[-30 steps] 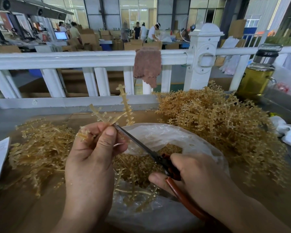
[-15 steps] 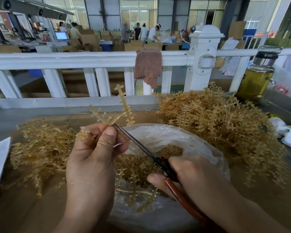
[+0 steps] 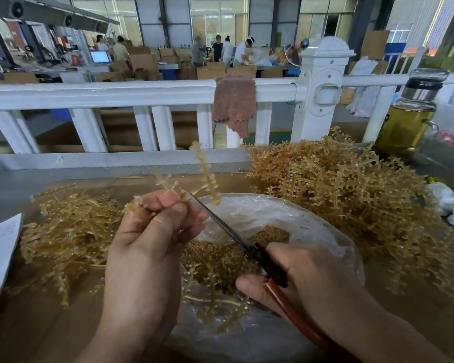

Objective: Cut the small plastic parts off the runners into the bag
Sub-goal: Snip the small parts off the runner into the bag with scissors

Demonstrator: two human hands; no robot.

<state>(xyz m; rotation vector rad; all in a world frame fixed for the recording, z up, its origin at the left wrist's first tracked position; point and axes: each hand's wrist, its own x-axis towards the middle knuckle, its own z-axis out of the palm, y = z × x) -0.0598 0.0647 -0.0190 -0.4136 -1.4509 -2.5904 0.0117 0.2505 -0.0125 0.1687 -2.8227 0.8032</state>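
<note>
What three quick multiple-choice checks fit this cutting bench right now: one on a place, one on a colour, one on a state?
1. Where does the brown cloth hang? A) over the white railing B) on the bottle C) on the table
2. What colour are the handles of the scissors? A) blue B) reddish-brown C) yellow
3. What is the left hand doing? A) lying flat B) pinching a runner C) lifting the bottle
Answers: 1 A, it drapes over the top rail. 2 B, the handles in the right hand are reddish-brown. 3 B, fingers and thumb pinch the runner above the plastic bag.
</note>
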